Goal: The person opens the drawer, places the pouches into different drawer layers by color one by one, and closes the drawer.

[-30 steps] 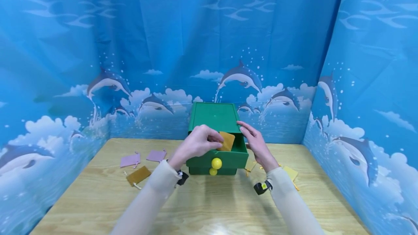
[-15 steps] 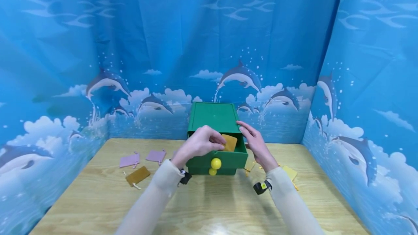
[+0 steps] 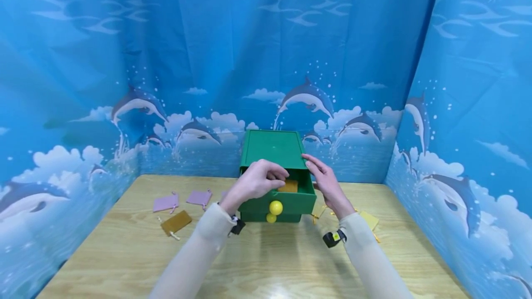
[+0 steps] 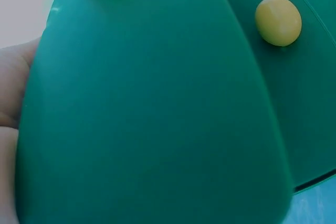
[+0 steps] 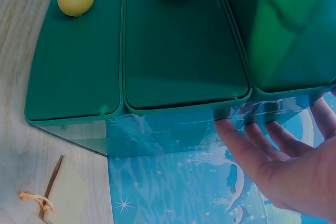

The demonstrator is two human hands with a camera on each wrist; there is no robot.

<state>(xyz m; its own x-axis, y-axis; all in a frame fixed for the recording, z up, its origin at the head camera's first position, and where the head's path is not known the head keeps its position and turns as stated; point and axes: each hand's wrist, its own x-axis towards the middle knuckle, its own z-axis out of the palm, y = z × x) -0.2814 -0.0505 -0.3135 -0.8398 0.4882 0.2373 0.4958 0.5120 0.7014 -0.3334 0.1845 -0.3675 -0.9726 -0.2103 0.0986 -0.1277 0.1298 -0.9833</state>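
Note:
A green drawer box (image 3: 274, 149) stands on the table with its top drawer (image 3: 307, 197) pulled out. In that drawer lies a golden-brown pouch (image 3: 289, 186), partly covered by my left hand (image 3: 257, 180). The left fingers are loosely bent just above the pouch and look apart from it. In the left wrist view the drawer front (image 4: 157, 103) hides most of this hand. My right hand (image 3: 328, 183) rests at the box's right side, fingertips near the top edge. Its extended fingers (image 5: 241, 148) touch the side wall in the right wrist view.
On the left lie two lilac pouches (image 3: 166, 202) and a brown pouch (image 3: 176, 223) with white cords. Pale yellow pouches (image 3: 369, 220) with orange cords lie at the right. Yellow round knobs (image 3: 276, 207) project from the drawers. A dolphin-print curtain (image 3: 199, 82) surrounds the table.
The golden-brown pouch has gone from standing tilted at the left fingertips to lying low in the drawer, let go. The left hand shifted slightly right; the right hand stayed in place.

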